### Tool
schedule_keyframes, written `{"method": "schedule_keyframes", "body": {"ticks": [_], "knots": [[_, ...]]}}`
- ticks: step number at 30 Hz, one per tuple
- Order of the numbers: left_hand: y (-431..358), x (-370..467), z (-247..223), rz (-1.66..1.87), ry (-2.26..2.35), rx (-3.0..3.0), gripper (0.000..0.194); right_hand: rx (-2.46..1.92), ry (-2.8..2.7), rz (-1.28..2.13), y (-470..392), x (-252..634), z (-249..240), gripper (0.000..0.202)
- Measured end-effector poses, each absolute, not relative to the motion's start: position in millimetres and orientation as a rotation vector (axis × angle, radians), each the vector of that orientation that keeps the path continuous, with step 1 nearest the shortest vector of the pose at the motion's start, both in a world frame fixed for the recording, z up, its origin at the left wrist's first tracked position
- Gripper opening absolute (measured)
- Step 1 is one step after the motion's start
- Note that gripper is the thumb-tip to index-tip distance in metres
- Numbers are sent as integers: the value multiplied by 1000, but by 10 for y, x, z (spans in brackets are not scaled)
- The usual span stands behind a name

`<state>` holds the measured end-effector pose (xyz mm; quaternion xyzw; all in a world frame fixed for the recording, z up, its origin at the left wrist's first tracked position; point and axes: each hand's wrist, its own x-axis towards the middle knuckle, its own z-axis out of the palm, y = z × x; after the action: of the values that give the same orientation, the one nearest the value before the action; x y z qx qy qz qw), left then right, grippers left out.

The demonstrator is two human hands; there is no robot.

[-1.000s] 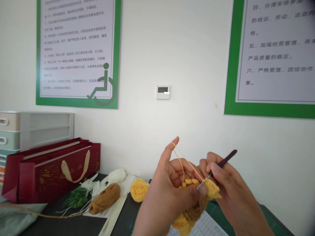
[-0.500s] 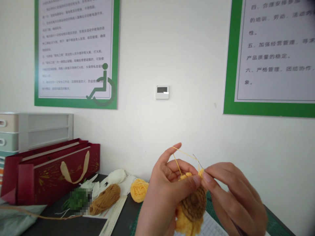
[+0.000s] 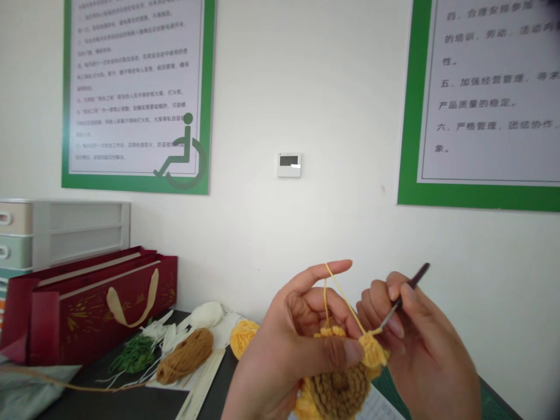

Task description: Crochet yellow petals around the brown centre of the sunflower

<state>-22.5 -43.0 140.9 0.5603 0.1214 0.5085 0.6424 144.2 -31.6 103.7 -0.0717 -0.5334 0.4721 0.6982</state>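
My left hand (image 3: 301, 344) pinches a round crochet piece (image 3: 339, 391) with a brown centre and yellow edging. A strand of yellow yarn (image 3: 343, 294) runs over my raised left index finger down to the yellow stitches. In my right hand (image 3: 426, 344) is a crochet hook (image 3: 405, 294), its dark handle pointing up and right. The hook's metal tip points down to the left, with a yellow loop on it beside the edging. Part of the piece is hidden behind my left thumb and palm.
On the dark table lie a yellow yarn ball (image 3: 243, 338), a brown skein (image 3: 186, 356), green yarn (image 3: 133, 354), white yarn (image 3: 207, 315) and a ruler (image 3: 201, 385). A red gift bag (image 3: 100, 309) and a drawer unit (image 3: 83, 224) stand at the left. The wall is close behind.
My right hand has turned, so the hook's handle now points up and its tip down. The loop is drawn away to the right. My left hand has tilted the crochet piece.
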Motion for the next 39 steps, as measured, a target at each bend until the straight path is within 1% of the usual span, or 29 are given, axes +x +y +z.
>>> {"method": "schedule_keyframes", "body": {"ticks": [2,3,4,7,8,10,12,14,15,18,20,23,28,32,35,37,39], "knots": [[-422,-223,1395,1212,307,1323,69,-232,-1212,1092,-312,1429,1051,32],[-422,-216,1387,1254,336,1343,69,-273,-1235,1076,-307,1422,1057,32],[-426,-206,1381,1297,364,1356,74,-310,-1264,1044,-301,1418,1063,33],[-445,-172,1374,1363,404,1336,102,-389,-1344,923,-275,1434,1074,36],[-451,-162,1375,1365,406,1319,108,-407,-1366,896,-265,1450,1074,35],[-456,-144,1375,1382,414,1301,113,-427,-1406,840,-244,1482,1069,30],[-453,-129,1369,1407,412,1295,113,-411,-1479,734,-230,1496,1057,20],[-443,-115,1359,1430,399,1283,112,-398,-1528,560,-228,1479,1043,8],[-438,-109,1354,1440,394,1273,111,-399,-1534,458,-231,1460,1036,5],[-435,-105,1349,1472,398,1243,107,-422,-1521,190,-248,1393,1028,11],[-448,-115,1356,1466,394,1224,106,-411,-1523,91,-257,1361,1035,13],[-478,-143,1375,1427,393,1213,106,-387,-1469,61,-262,1345,1058,14],[-481,-165,1377,1417,436,1222,105,-383,-1424,121,-249,1355,1075,13],[-461,-136,1359,1467,440,1212,111,-420,-1456,-18,-238,1371,1031,17],[-462,-107,1348,1481,426,1187,116,-442,-1483,-242,-235,1376,954,28],[-453,-99,1336,1472,416,1162,113,-422,-1440,-448,-233,1356,891,42],[-427,-107,1318,1362,377,1115,106,-377,-1342,-588,-230,1313,840,53]]}}
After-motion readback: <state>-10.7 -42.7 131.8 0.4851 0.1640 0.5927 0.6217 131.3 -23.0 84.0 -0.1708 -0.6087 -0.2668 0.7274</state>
